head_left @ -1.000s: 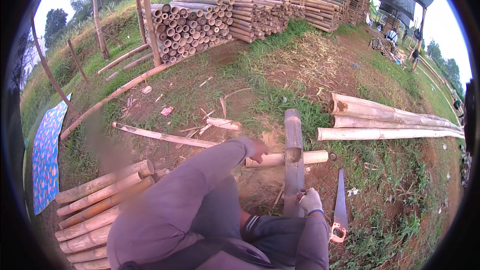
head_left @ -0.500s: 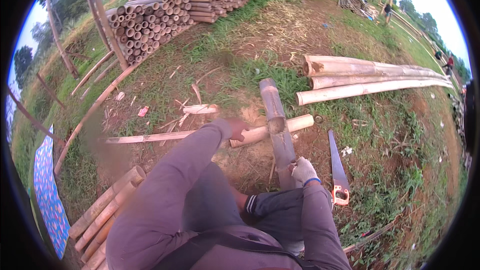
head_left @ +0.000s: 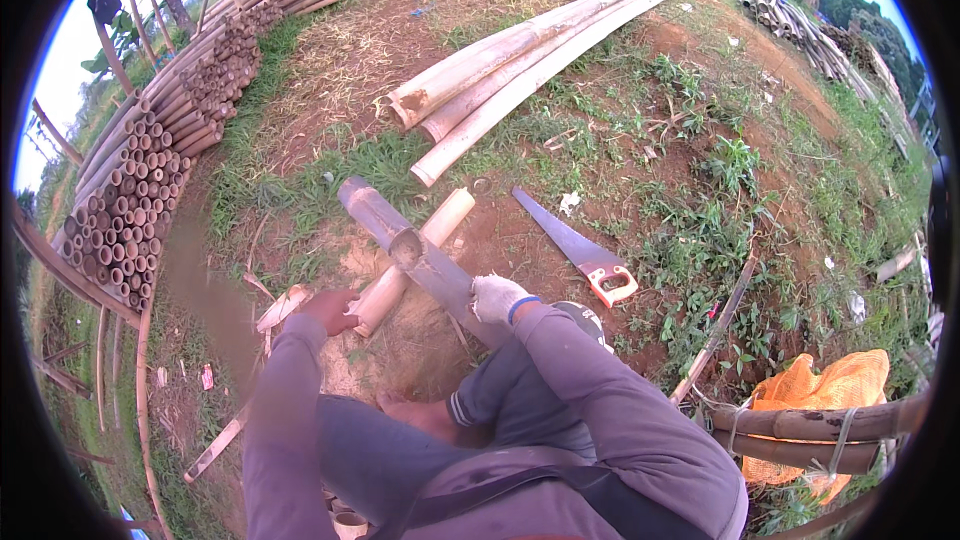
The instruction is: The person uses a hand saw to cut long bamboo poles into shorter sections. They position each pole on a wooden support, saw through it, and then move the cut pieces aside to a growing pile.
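Note:
A dark grey-brown bamboo piece (head_left: pixel 440 278) with a notch cut in its upper side lies across a shorter pale bamboo length (head_left: pixel 384 297) on the ground. My right hand (head_left: pixel 495 298), in a whitish knitted glove, is closed on the dark piece near its end by my leg. Bare, with its fingers apart and curved, my left hand (head_left: pixel 333 312) is at the near end of the pale length; whether the fingertips touch it I cannot tell. A handsaw (head_left: pixel 580 252) with an orange-and-white handle lies on the soil to the right, beyond my gloved hand.
Long pale bamboo poles (head_left: pixel 530 65) stretch away ahead. Stacked bamboo (head_left: pixel 125 210) stands at the left. An orange mesh sack (head_left: pixel 825 390) hangs by tied bamboo rails (head_left: pixel 810 424) at the lower right. Split offcuts (head_left: pixel 282 308) lie near my left hand. My bent legs are close below.
The view has turned right, so the scene sits further left and rotated. Both hands stay by the same bamboo pieces. The orange sack and tied rails have come into view.

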A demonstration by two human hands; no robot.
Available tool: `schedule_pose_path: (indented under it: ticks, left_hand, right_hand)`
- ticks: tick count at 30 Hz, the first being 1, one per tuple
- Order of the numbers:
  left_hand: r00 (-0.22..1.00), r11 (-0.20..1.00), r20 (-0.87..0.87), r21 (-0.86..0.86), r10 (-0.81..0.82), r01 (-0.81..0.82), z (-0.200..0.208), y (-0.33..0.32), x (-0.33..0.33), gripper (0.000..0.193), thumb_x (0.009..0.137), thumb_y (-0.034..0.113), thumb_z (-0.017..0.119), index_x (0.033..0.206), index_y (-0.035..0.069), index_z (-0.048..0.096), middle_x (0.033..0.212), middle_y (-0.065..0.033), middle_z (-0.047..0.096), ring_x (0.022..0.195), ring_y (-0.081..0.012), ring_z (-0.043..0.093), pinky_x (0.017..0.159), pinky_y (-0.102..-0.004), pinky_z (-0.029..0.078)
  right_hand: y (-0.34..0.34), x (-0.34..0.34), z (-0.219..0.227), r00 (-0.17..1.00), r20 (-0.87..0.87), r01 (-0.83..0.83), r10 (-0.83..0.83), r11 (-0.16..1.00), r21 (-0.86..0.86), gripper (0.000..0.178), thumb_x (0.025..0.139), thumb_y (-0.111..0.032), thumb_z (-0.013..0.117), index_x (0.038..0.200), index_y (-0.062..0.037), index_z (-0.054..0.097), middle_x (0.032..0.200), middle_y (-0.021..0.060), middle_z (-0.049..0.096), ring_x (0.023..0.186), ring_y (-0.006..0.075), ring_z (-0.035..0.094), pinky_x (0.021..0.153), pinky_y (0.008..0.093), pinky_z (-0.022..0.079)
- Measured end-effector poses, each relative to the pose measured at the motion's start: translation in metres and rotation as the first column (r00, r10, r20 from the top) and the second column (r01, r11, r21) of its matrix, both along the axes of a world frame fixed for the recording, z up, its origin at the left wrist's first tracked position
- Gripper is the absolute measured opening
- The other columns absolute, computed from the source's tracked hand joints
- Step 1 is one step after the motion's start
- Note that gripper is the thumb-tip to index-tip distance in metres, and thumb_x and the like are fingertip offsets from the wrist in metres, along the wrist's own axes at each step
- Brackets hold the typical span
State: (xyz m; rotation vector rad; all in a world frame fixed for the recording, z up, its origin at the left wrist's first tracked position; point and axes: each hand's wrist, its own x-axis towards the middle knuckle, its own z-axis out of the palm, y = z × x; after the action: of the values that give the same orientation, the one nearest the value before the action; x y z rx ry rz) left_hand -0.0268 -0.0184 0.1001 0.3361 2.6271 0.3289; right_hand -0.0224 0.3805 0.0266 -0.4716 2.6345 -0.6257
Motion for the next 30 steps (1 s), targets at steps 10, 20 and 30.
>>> schedule_pose_path:
  ticks: [10,20,30]
  left_hand:
    - [0.997,0.997,-0.029,-0.004,0.073,-0.073,0.007,0.011,-0.003,0.060,0.089,0.038,0.083,0.143,0.014,0.068,0.121,-0.0186,0.077,0.115,-0.0381,0.073,0.103,-0.0469,0.056]
    - [0.973,0.997,-0.217,0.023,0.076,-0.072,0.019,0.096,-0.106,0.051,0.093,0.039,0.078,0.138,0.015,0.071,0.127,-0.0158,0.077,0.120,-0.0369,0.072,0.104,-0.0482,0.057]
    - [0.927,0.984,-0.336,0.117,0.168,-0.136,-0.080,0.152,-0.278,0.092,0.085,0.035,0.086,0.161,0.009,0.042,0.146,-0.0289,0.060,0.137,-0.0458,0.058,0.116,-0.0509,0.048]
  right_hand:
    - [-0.009,0.001,0.010,0.998,-0.053,-0.048,0.044,0.996,-0.079,0.040,0.093,-0.029,0.074,0.125,-0.0036,0.076,0.115,0.0252,0.077,0.112,0.0417,0.074,0.101,0.0488,0.058]
    - [-0.052,-0.014,0.031,0.988,0.007,0.139,-0.154,0.867,-0.478,0.036,0.090,-0.024,0.072,0.114,0.0026,0.076,0.099,0.0324,0.075,0.102,0.0475,0.074,0.090,0.0520,0.059]
    - [-0.056,-0.045,-0.001,0.974,0.120,0.223,-0.190,0.892,-0.393,0.032,0.094,-0.031,0.075,0.089,0.0009,0.079,0.083,0.0258,0.075,0.086,0.0427,0.076,0.078,0.0510,0.059]
